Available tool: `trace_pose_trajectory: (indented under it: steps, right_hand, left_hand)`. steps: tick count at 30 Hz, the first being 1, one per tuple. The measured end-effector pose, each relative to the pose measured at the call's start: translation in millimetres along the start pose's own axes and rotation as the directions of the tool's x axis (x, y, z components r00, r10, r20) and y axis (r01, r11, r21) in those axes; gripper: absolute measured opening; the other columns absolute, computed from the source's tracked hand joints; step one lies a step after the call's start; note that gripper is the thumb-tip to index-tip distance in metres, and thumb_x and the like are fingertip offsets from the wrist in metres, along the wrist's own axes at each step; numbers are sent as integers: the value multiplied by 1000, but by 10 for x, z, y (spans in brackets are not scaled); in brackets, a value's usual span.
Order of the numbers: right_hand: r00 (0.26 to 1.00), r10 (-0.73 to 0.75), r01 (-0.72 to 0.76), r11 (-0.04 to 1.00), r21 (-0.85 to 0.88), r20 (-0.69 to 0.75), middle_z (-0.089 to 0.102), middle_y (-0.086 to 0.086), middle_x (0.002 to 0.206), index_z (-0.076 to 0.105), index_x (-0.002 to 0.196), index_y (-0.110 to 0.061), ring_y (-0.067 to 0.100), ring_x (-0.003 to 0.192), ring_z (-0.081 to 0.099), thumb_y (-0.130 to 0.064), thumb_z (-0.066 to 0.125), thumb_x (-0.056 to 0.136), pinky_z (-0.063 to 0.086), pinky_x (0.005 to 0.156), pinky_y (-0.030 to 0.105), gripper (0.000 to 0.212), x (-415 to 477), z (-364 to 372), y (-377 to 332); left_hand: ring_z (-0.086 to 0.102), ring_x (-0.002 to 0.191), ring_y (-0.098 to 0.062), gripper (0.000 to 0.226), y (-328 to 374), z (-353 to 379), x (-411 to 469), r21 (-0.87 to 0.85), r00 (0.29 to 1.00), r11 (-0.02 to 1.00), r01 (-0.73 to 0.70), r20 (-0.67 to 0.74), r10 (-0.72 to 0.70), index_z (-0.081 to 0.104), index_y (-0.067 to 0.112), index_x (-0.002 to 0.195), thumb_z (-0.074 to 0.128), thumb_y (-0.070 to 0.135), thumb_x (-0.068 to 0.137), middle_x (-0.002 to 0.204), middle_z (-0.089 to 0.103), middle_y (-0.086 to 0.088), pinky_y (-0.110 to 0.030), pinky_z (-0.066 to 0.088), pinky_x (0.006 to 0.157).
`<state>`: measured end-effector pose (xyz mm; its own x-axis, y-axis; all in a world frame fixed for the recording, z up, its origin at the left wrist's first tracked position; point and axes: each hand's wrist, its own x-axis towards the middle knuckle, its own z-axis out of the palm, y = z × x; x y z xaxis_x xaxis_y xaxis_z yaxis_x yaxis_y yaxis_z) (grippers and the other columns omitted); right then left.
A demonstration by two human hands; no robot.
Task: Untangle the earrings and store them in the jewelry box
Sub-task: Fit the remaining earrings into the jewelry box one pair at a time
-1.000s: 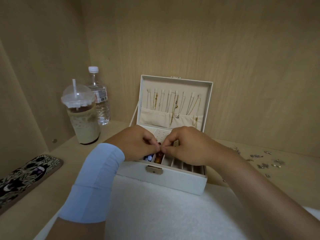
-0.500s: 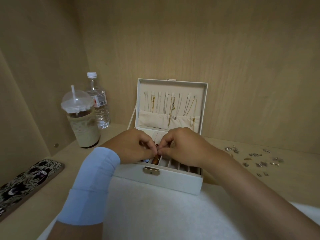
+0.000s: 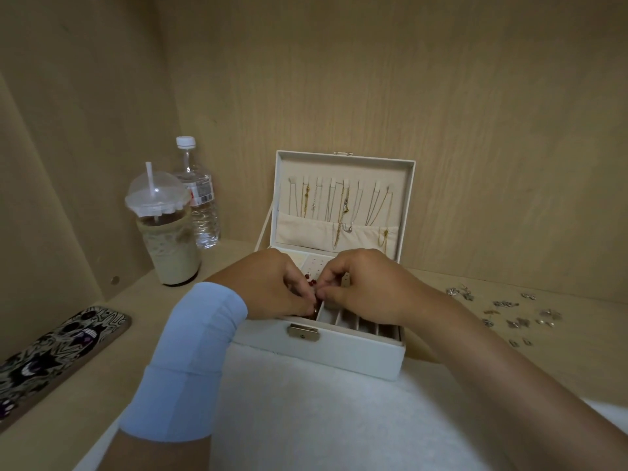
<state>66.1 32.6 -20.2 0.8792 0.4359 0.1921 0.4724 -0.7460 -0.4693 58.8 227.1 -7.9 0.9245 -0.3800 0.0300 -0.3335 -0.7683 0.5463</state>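
Note:
A white jewelry box (image 3: 343, 351) stands open in the middle, its raised lid (image 3: 343, 198) hung with several thin chains. Over its front compartments my left hand (image 3: 272, 287) and my right hand (image 3: 363, 287) meet fingertip to fingertip, both pinching a small earring with dark red beads (image 3: 311, 282). The left wrist wears a light blue wrap. Loose silver earrings (image 3: 506, 311) lie scattered on the shelf to the right of the box. The hands hide the box's left compartments.
An iced drink cup with a dome lid and straw (image 3: 163, 232) and a water bottle (image 3: 200, 198) stand at the back left. A patterned phone (image 3: 57, 351) lies at the left. A white cloth (image 3: 306, 419) lies in front of the box. Wooden walls close in behind and left.
The view has shifted slightly; the hands stay together over the box. The red beads now show higher between my fingertips, and my left fingers have dipped toward the front compartments.

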Motion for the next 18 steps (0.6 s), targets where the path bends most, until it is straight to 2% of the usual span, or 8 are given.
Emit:
trace_pose_trajectory:
  steps: [5,9,11,15,18]
  right_hand:
    - [1000,16,-16,1000,21,-3,71,-16,88,76,89,-30,0,85,64,-31,70,90,57,83,34,6,0,2,8]
    - [1000,-16,15,998,56,22,70,-16,86,78,89,-32,1,83,63,-25,73,88,56,81,29,8,-13,3,-2]
    - [999,-27,25,998,60,33,67,-19,84,79,91,-33,-1,83,62,-27,73,89,55,82,27,8,-14,-1,-7]
    - [998,-32,30,999,28,55,66,-19,89,78,96,-33,1,89,62,-31,68,92,54,85,30,10,-15,-25,-27]
    - [1000,-17,16,998,57,24,69,-18,93,78,99,-30,-1,90,62,-29,69,93,52,83,24,11,-23,-123,16]
  left_hand:
    - [64,91,-4,8,24,18,21,40,998,998,50,31,-52,81,36,79,76,29,80,89,72,14,-31,54,90]
    - [64,87,-2,10,22,-1,1,27,997,998,53,50,-54,80,34,79,73,29,82,87,72,14,-22,51,84]
    - [66,84,-4,13,9,-27,-14,-35,996,996,86,22,-85,79,32,73,71,34,84,84,74,12,-23,53,82]
    - [65,83,-3,11,-22,-34,11,-52,992,995,87,-87,-92,78,32,79,71,38,85,79,73,16,-23,53,79]
    - [66,78,-2,7,4,1,30,-43,993,997,71,-90,-75,76,30,82,71,35,85,79,73,13,-21,53,76]
